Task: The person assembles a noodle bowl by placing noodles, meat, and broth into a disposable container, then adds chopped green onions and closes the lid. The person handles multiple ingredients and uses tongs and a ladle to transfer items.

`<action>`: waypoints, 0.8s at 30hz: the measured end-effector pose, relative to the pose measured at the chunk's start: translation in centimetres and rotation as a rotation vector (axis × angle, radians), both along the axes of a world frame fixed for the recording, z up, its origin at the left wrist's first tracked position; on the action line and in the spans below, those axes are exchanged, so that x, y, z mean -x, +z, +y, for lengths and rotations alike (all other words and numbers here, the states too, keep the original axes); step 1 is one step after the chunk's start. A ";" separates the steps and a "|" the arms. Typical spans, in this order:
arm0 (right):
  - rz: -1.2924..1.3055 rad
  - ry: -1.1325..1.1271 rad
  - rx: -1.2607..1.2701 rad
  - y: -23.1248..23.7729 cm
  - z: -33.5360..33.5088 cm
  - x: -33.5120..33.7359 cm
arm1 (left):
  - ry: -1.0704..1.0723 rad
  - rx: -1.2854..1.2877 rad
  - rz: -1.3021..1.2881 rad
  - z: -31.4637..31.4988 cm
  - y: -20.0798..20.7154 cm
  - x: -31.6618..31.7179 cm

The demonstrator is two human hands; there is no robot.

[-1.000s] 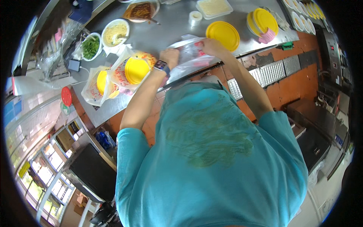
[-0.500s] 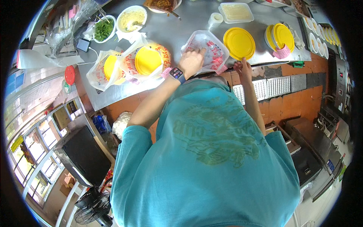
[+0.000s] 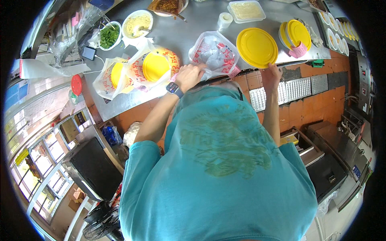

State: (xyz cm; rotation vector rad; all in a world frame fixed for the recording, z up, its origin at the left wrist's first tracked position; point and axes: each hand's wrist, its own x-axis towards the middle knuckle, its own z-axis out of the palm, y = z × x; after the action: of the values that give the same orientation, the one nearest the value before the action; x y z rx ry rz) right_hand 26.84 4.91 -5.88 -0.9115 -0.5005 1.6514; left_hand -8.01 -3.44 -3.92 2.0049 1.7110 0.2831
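My left hand (image 3: 190, 77), with a watch on its wrist, pinches the near left rim of a clear plastic bag (image 3: 225, 71) with red print. The bag stands wide on the metal counter, its whitish inside showing. To its right, my right hand (image 3: 271, 76) grips the near edge of a round container with a yellow lid (image 3: 257, 47); the lid hides the container below, and I cannot tell whether it is lifted. Left of my left hand, two yellow-lidded containers (image 3: 156, 67) sit in similar printed bags.
At the right stand more yellow-lidded containers (image 3: 299, 33) with a pink slip (image 3: 298, 50). Along the back are a bowl of chopped greens (image 3: 109, 37), a bowl of pale yellow food (image 3: 137, 23) with a spoon, a white roll (image 3: 225, 20) and a clear box (image 3: 246, 11). The counter's front edge (image 3: 295, 63) lies close to me.
My left hand has moved from inside the bag to its near left rim. The bag gapes wider. My right hand has closed on the yellow-lidded container's edge, which sits slightly nearer.
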 end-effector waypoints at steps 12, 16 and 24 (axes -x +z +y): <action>-0.114 0.309 0.289 -1.0 -2.6 10.1 | -0.039 -0.143 -0.098 -2.0 -0.4 -2.7; -0.441 0.685 0.122 -4.0 -2.0 10.6 | 0.011 -0.093 0.029 -2.5 -1.0 -2.1; -1.176 1.158 -0.519 1.7 -2.0 12.1 | 0.068 -0.166 0.035 -2.6 -1.5 -0.5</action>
State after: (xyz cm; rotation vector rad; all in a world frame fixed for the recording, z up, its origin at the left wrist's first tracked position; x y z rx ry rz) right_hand 14.72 2.93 -4.21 -1.1968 -2.4885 1.5594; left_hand -7.50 -6.06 -5.38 2.0815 1.8329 0.4283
